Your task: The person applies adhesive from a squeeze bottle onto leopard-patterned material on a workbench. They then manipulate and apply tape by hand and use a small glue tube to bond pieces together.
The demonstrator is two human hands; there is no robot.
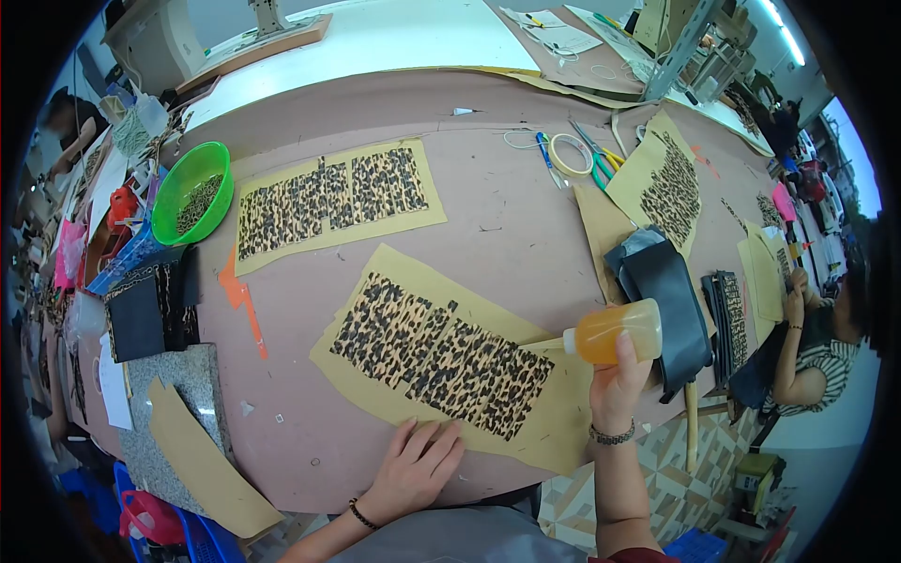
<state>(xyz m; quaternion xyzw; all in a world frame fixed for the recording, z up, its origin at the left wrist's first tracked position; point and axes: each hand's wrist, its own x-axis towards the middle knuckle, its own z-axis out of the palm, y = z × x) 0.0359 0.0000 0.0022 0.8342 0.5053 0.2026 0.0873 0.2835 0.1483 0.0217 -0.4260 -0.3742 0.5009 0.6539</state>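
Observation:
My right hand [618,385] grips a squeeze bottle [619,332] of amber liquid, tipped on its side. Its thin nozzle points left, over the right end of the leopard-print pieces [441,352]; whether the tip touches them I cannot tell. Those pieces lie side by side on a sheet of yellow-brown paper [554,436]. Near that sheet's front edge my left hand [418,466] rests with its fingers stretched out, close below the print pieces. Farther back lies a second paper sheet [435,206] bearing more leopard-print pieces [328,202].
A green bowl [216,208] of small bits stands at the left. Scissors [593,148], a tape roll [571,155] and a blue cutter [547,156] lie at the back. Dark folded material [671,305] is right of the bottle. A co-worker [807,357] sits at far right.

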